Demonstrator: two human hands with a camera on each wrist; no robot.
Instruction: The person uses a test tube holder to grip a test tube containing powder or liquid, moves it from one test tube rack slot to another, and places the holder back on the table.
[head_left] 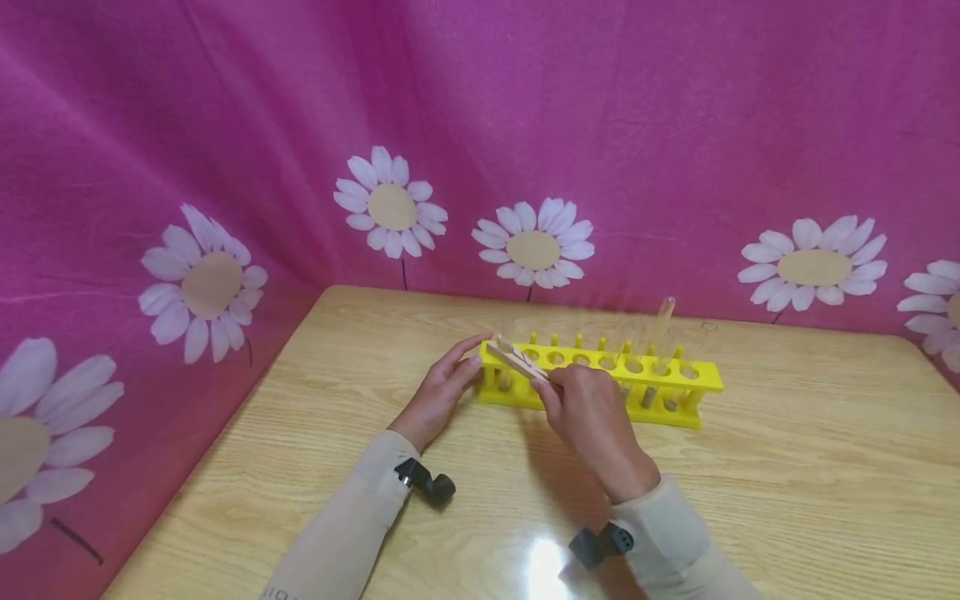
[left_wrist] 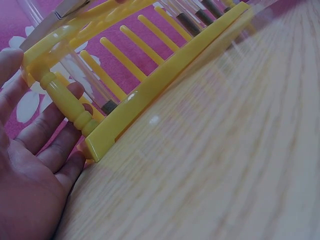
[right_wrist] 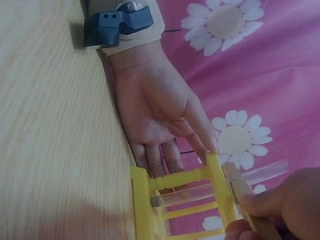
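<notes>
A yellow test tube rack stands on the table. My left hand holds its left end, thumb at the top plate and fingers reaching behind the end post. Between thumb and fingers my right hand grips a wooden test tube holder, slanting over the rack's left end. The holder's tips lie at a clear test tube just above the top plate. That tube stands in the leftmost hole, with dark matter at its bottom. Whether the holder's jaws clasp the tube, I cannot tell.
Further tubes stand toward the rack's right end, one tall tube rising above the others. Yellow pegs line the rack's back. A pink curtain with white flowers hangs behind and left of the wooden table.
</notes>
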